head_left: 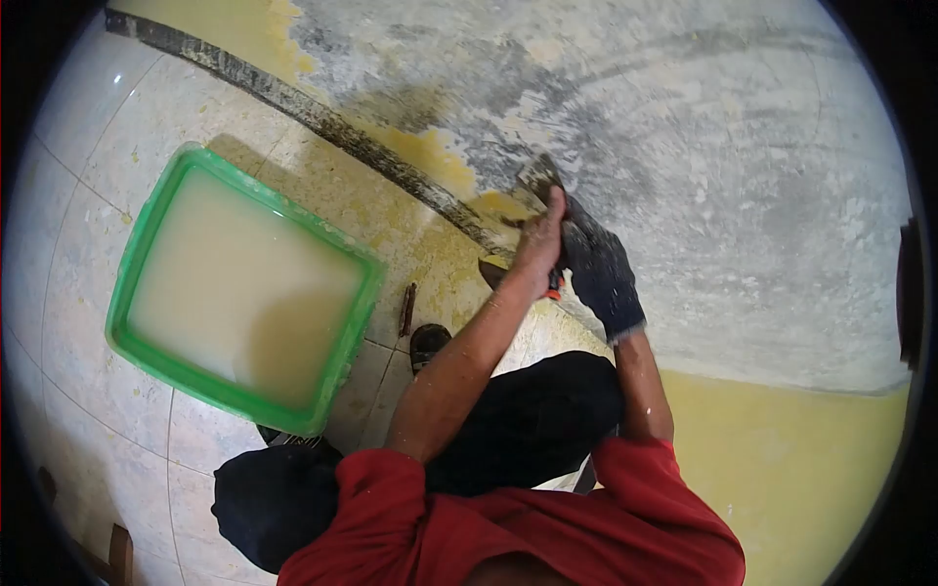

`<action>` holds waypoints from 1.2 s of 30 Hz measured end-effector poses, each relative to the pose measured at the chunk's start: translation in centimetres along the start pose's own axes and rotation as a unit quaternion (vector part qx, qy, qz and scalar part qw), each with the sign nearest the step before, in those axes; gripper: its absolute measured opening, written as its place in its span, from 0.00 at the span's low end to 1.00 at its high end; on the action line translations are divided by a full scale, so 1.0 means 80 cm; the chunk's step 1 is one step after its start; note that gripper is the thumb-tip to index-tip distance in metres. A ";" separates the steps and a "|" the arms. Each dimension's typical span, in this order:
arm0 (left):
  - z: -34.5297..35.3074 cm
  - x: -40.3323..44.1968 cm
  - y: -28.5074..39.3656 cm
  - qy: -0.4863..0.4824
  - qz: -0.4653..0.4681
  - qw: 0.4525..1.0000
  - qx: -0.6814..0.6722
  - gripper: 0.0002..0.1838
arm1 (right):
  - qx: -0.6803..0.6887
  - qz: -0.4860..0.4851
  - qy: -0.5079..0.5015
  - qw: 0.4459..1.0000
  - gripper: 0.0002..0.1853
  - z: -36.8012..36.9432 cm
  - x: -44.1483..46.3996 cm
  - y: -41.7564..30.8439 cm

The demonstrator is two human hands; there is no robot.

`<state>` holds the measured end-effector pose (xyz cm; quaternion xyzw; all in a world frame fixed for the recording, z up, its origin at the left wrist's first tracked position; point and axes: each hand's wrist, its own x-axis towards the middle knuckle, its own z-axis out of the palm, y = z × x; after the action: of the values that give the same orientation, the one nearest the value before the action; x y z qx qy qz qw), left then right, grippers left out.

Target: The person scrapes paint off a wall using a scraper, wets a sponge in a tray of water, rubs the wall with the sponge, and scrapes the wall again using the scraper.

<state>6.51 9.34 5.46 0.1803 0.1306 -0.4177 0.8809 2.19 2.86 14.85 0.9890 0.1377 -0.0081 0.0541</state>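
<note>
A scraper (538, 179) with a flat, dirty blade points up toward the wall, and the orange-and-black end of its handle shows below, between my wrists. My right hand (598, 262), in a dark glove, is closed round the handle. Bare and wet-looking, my left hand (539, 240) presses against the scraper from the left with its thumb up along the blade; its other fingers are partly hidden. Behind the hands is the wall (723, 186), with yellow paint worn to patchy grey above a dark baseboard strip (362, 146).
On the tiled floor (78, 283) to my left stands a green tub (147, 239) of cloudy, pale liquid. A thin brown piece (407, 310) lies between the tub and wall, near my shoe (428, 344). Paint flakes litter the floor along the baseboard.
</note>
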 end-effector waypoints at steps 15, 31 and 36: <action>0.010 -0.006 -0.002 -0.051 -0.032 0.996 0.062 0.42 | 0.099 0.181 -0.041 0.978 0.19 -0.013 0.002 -0.014; 0.010 0.001 -0.013 -0.054 0.019 0.995 0.076 0.38 | 0.166 0.327 -0.028 0.930 0.19 -0.018 0.005 -0.038; -0.003 -0.003 0.029 0.010 0.035 0.999 0.025 0.37 | 0.094 0.163 -0.046 0.981 0.18 0.006 0.037 -0.020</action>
<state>8.19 10.97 5.78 0.2108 0.1230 -0.3878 0.8889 4.58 5.16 14.14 0.9974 -0.0294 -0.0578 -0.0325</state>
